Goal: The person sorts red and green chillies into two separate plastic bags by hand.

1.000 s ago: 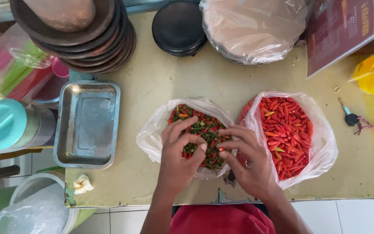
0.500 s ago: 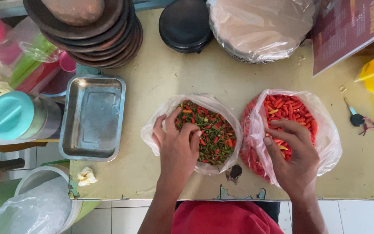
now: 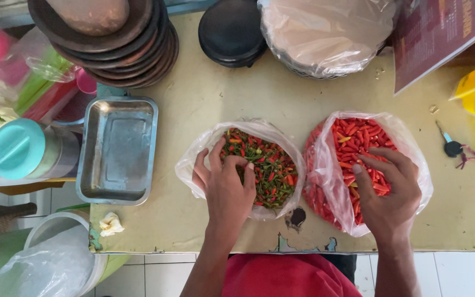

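Observation:
Two clear plastic bags lie side by side on a yellowish table (image 3: 232,99). The left bag (image 3: 268,170) holds mixed green and red chilies with stems. The right bag (image 3: 358,137) is full of red chilies. My left hand (image 3: 225,184) rests at the left bag's mouth, fingers curled down into the mixed chilies. My right hand (image 3: 388,190) lies over the right bag, fingers spread among the red chilies. Whether either hand pinches a chili is hidden by the fingers.
An empty rectangular metal tray (image 3: 117,148) sits left of the bags. Stacked dark bowls (image 3: 111,44), a black lidded stack (image 3: 232,33) and a plastic-covered bowl (image 3: 325,33) line the far edge. A key (image 3: 451,146) lies at right, a teal-lidded container (image 3: 20,148) at left.
Both hands were together over the left bag a second ago. My right hand has moved right into the bag of red chilies; my left hand stays at the mixed bag.

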